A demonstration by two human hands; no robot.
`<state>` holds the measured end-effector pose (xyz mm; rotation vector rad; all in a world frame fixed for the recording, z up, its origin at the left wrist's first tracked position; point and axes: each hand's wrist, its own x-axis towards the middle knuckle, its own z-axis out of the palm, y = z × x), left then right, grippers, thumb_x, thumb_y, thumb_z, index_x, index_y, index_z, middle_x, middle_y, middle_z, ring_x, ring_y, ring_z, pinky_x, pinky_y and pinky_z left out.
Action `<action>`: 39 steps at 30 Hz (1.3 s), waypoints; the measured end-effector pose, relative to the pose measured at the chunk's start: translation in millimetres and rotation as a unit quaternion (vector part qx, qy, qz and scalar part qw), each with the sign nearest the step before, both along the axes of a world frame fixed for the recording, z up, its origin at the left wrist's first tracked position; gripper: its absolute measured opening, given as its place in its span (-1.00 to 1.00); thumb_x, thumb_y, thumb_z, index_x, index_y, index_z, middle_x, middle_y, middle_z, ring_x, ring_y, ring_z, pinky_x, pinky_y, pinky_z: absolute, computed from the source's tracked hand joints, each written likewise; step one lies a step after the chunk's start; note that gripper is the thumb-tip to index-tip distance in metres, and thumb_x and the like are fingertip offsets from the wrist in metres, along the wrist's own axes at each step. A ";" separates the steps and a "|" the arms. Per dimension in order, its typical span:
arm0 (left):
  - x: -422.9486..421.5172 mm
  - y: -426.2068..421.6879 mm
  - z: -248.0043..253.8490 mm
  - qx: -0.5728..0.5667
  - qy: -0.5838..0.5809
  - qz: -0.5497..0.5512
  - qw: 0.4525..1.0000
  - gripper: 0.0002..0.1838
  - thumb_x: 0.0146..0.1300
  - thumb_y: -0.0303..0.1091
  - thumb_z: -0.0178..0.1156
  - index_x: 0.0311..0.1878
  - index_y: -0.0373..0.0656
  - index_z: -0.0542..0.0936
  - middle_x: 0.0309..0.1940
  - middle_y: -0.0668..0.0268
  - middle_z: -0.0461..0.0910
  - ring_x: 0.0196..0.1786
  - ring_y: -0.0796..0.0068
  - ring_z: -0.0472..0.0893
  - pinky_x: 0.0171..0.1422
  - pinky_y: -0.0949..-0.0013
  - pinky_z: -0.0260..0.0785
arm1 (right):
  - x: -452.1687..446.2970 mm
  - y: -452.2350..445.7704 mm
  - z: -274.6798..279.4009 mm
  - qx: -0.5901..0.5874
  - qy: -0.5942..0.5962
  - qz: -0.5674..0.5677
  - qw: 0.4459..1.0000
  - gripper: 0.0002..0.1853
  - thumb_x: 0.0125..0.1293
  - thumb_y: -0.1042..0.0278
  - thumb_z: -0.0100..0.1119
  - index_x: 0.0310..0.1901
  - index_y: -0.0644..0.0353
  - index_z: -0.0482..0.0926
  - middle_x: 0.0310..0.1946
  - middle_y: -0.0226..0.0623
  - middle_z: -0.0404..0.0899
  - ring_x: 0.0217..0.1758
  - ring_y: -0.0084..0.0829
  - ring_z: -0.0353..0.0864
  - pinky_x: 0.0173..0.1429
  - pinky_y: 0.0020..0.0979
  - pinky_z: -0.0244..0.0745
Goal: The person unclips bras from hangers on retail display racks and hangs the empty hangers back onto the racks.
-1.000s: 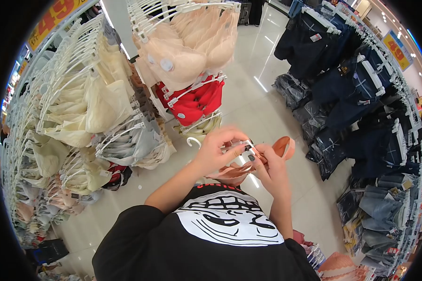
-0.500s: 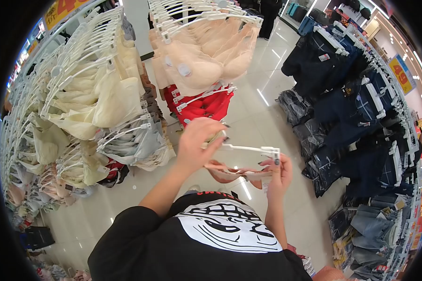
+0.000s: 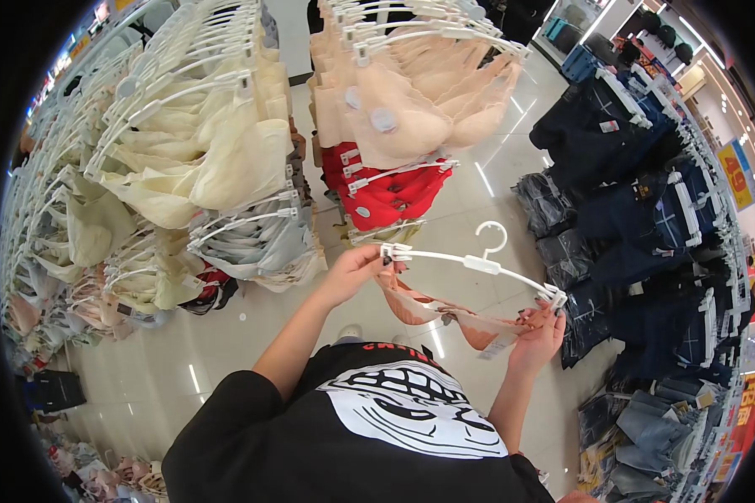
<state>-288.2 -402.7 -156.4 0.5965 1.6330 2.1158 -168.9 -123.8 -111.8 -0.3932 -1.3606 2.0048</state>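
Observation:
A white plastic hanger (image 3: 481, 264) is stretched between my two hands, its hook pointing up and away from me. My left hand (image 3: 351, 275) pinches the clip at its left end, together with the edge of a salmon-pink bra (image 3: 411, 303). At the other end, my right hand (image 3: 538, 338) has its fingers closed at the right clip and the bra's right side. The bra hangs below the hanger's bar, with a pale tag near my right hand.
Cream bras (image 3: 226, 168) hang on the left rack, peach bras (image 3: 428, 109) ahead with red ones (image 3: 394, 197) below. Dark jeans (image 3: 596, 155) line the right rack above lighter denim (image 3: 654, 419). Glossy floor (image 3: 268, 335) lies between the racks.
The hanger has turned and its hook now shows upright. My hands have moved apart, my left hand now at the hanger's left end. The view has shifted, moving the racks in frame.

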 end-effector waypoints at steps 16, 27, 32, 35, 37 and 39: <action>-30.9 30.9 -32.6 -0.044 0.029 -0.028 0.998 -0.79 0.32 -0.36 -0.15 -0.17 -0.29 0.42 -0.42 0.39 0.47 -0.34 0.65 0.45 -0.21 0.57 0.29 | 51.6 -26.5 -21.5 -0.022 -0.096 -0.101 0.990 -0.81 0.33 0.29 -0.15 -0.21 0.24 0.36 -0.31 -0.24 0.47 -0.40 -0.46 0.49 -0.35 -0.45 0.46; -13.1 93.1 -40.7 -0.034 -0.012 -0.140 0.990 -0.77 0.33 -0.36 -0.17 -0.10 -0.26 0.41 -0.52 0.39 0.42 -0.48 0.67 0.38 -0.36 0.61 0.23 | 117.1 -40.1 -65.6 -0.092 -0.123 -0.201 0.967 -0.80 0.35 0.25 -0.16 -0.28 0.22 0.35 -0.44 -0.28 0.48 -0.45 -0.50 0.51 -0.34 -0.52 0.41; -1.0 129.3 -40.8 -0.070 -0.033 -0.164 0.983 -0.77 0.32 -0.36 -0.17 -0.09 -0.26 0.40 -0.52 0.39 0.42 -0.46 0.67 0.37 -0.36 0.60 0.22 | 136.8 -20.8 -81.0 -0.116 -0.122 -0.234 0.958 -0.76 0.35 0.21 -0.19 -0.22 0.21 0.36 -0.45 -0.31 0.46 -0.49 -0.52 0.46 -0.37 -0.52 0.37; 13.1 163.8 -34.8 -0.052 -0.021 -0.200 0.978 -0.81 0.32 -0.38 -0.16 -0.14 -0.24 0.40 -0.54 0.41 0.40 -0.50 0.69 0.34 -0.37 0.62 0.20 | 159.3 -11.1 -83.9 -0.101 -0.140 -0.262 0.950 -0.74 0.36 0.18 -0.21 -0.22 0.20 0.37 -0.49 -0.35 0.45 -0.52 -0.57 0.43 -0.43 -0.56 0.33; 27.0 189.9 -28.4 -0.045 -0.018 -0.226 0.973 -0.82 0.32 -0.38 -0.15 -0.16 -0.24 0.40 -0.55 0.42 0.39 -0.50 0.70 0.33 -0.39 0.63 0.19 | 175.9 -4.2 -82.6 -0.101 -0.133 -0.297 0.940 -0.73 0.37 0.17 -0.23 -0.22 0.20 0.37 -0.52 -0.38 0.44 -0.55 -0.61 0.41 -0.46 -0.58 0.31; 40.6 218.2 -19.1 -0.047 -0.003 -0.245 0.968 -0.83 0.32 -0.38 -0.15 -0.17 -0.23 0.40 -0.56 0.43 0.38 -0.51 0.72 0.32 -0.40 0.65 0.17 | 193.4 -1.5 -77.7 -0.094 -0.147 -0.332 0.927 -0.73 0.37 0.16 -0.22 -0.22 0.20 0.38 -0.54 -0.39 0.43 -0.57 -0.63 0.40 -0.47 -0.60 0.31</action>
